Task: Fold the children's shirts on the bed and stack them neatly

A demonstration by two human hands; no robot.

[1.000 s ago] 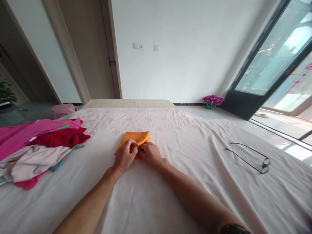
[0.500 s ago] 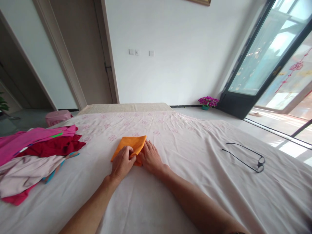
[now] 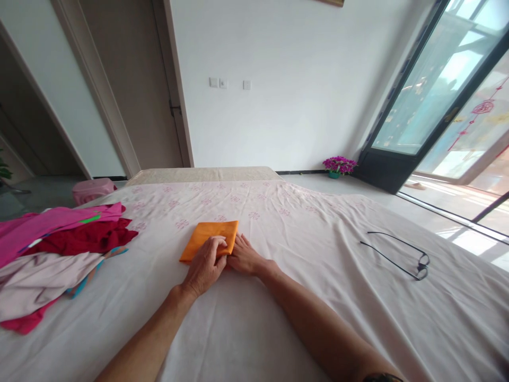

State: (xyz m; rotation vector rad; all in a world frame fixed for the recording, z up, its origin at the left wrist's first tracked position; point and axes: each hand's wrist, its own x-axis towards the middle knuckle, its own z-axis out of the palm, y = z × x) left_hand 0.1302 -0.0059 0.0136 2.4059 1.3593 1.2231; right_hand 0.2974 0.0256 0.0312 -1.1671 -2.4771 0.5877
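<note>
A small folded orange cloth [image 3: 207, 234] lies flat on the pale pink bed sheet [image 3: 278, 276] in the middle of the view. My left hand [image 3: 204, 267] rests on the cloth's near right corner, fingers laid flat and slightly curled over it. My right hand [image 3: 243, 254] lies beside it, fingers stretched out along the cloth's right edge, touching it.
A heap of pink, dark red and beige clothes [image 3: 55, 254] lies at the left of the bed. A thin black cable [image 3: 401, 257] rests on the sheet to the right. A pink stool [image 3: 93, 188], a flower pot [image 3: 338, 165] and a glass door [image 3: 449, 106] stand beyond the bed.
Both hands have let go of the cloth's pinched near edge and now lie flat. The orange cloth has settled into a neat flat rectangle. The camera tilted up a little.
</note>
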